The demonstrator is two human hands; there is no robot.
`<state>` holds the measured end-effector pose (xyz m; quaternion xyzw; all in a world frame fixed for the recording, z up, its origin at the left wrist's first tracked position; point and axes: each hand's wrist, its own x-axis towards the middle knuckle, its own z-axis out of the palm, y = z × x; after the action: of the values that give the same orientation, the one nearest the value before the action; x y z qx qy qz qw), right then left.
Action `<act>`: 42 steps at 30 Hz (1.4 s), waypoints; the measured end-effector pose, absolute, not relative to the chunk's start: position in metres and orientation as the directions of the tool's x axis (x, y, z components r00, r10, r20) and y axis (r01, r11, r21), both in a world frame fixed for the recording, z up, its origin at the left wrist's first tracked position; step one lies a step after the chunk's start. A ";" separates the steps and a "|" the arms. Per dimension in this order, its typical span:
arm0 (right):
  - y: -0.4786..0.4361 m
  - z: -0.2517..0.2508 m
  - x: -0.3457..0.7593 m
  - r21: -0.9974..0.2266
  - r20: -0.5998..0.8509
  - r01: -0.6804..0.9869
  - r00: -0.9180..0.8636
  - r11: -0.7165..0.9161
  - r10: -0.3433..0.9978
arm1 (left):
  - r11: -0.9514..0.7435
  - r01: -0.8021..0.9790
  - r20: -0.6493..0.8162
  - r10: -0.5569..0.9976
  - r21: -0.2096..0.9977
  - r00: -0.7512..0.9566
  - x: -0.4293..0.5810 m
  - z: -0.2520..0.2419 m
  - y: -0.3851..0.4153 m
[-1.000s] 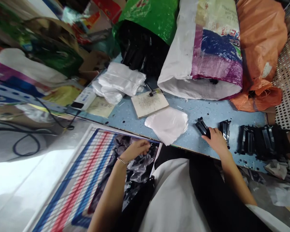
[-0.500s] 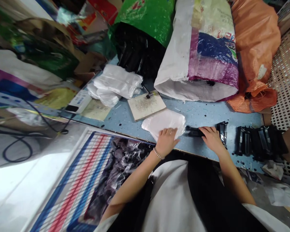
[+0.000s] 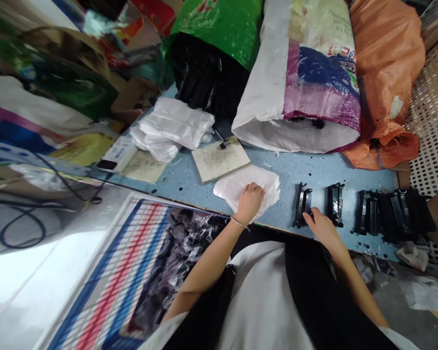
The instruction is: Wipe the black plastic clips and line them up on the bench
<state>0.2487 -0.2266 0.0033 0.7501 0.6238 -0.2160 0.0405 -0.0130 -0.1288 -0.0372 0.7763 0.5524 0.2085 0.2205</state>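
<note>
My left hand [image 3: 251, 201] rests on a flat stack of clear plastic bags [image 3: 229, 187] at the table's front edge, its fingers curled together on the film. How much film is pinched under the fingertips is hidden. My right hand [image 3: 321, 227] is at the lower right end of a black plastic part [image 3: 301, 205], its thumb touching the part and thumb and forefinger apart. A second black part [image 3: 335, 204] stands just right of it, apart from the hand. Several more black parts [image 3: 390, 214] sit in a row farther right.
Behind the bags lie a thin board [image 3: 219, 163] and a heap of folded plastic bags [image 3: 178, 121]. A green sack [image 3: 219, 19] with black parts, an open white woven sack [image 3: 259, 97] and an orange sack [image 3: 387, 63] line the back. A striped crate [image 3: 120, 282] stands below left.
The black part at my right hand has turned from lying sideways to pointing away from me. My right hand has shifted slightly towards me. My left fingers have gone from spread to curled on the bags.
</note>
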 end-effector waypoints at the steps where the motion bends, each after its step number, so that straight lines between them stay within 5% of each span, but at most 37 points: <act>1: -0.227 0.003 0.248 -0.198 -0.413 0.953 0.130 -0.228 0.901 | -0.260 0.724 0.048 0.953 0.638 0.299 -0.016 -0.040 -0.127; 5: -0.215 0.006 0.250 -0.224 -0.407 0.936 0.163 -0.271 0.899 | -0.061 0.594 -0.062 0.981 0.802 0.185 -0.030 -0.039 -0.124; 8: -0.208 0.004 0.245 -0.598 -0.402 0.729 0.087 -0.334 0.911 | -0.045 0.589 -0.053 0.988 0.807 0.148 -0.030 -0.036 -0.123; 11: -0.207 -0.007 0.226 -0.883 -0.428 0.247 -0.076 -0.399 0.900 | -0.018 0.603 -0.060 0.992 0.797 0.108 -0.025 -0.038 -0.126; 16: -0.206 -0.029 0.190 -0.718 -0.575 -0.196 -0.376 -0.669 0.727 | -0.198 0.735 0.128 0.980 0.648 0.152 -0.034 -0.043 -0.134; 20: -0.199 -0.033 0.181 -0.557 -0.594 -0.342 -0.472 -0.757 0.651 | -0.378 0.749 0.293 0.922 0.544 0.252 -0.041 -0.036 -0.147; 22: -0.194 -0.033 0.177 -0.589 -0.544 -0.345 -0.499 -0.730 0.675 | -0.509 0.675 0.364 0.859 0.535 0.359 -0.038 -0.028 -0.162; 25: -0.187 -0.033 0.166 -0.803 -0.447 -0.273 -0.313 -0.530 0.838 | -0.668 0.486 0.455 0.742 0.564 0.492 -0.028 -0.015 -0.191; 30: -0.189 -0.022 0.152 -0.954 -0.301 0.010 -0.056 -0.301 0.952 | -0.671 0.331 0.436 0.706 0.663 0.558 -0.013 -0.010 -0.219; 33: -0.203 0.000 0.149 -0.946 -0.190 0.288 -0.117 -0.150 0.975 | -0.630 0.411 0.417 0.761 0.659 0.497 -0.015 -0.001 -0.220; 35: -0.211 0.018 0.154 -0.943 -0.206 0.316 -0.306 -0.105 0.929 | -0.550 0.472 0.391 0.830 0.689 0.397 -0.034 0.017 -0.225; 38: -0.215 0.038 0.182 -0.936 -0.223 0.345 -0.414 -0.074 0.882 | -0.344 0.549 0.151 0.918 0.762 0.366 -0.101 0.050 -0.243; 42: -0.199 0.038 0.260 -0.673 -0.086 0.718 0.161 -0.176 0.983 | -0.074 0.758 -0.361 0.847 0.648 0.390 -0.200 0.047 -0.263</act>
<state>0.2604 -0.1990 0.0380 0.7197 0.5911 -0.2650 -0.2500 -0.2002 -0.2629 0.0473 0.7306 0.5494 0.0553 0.4017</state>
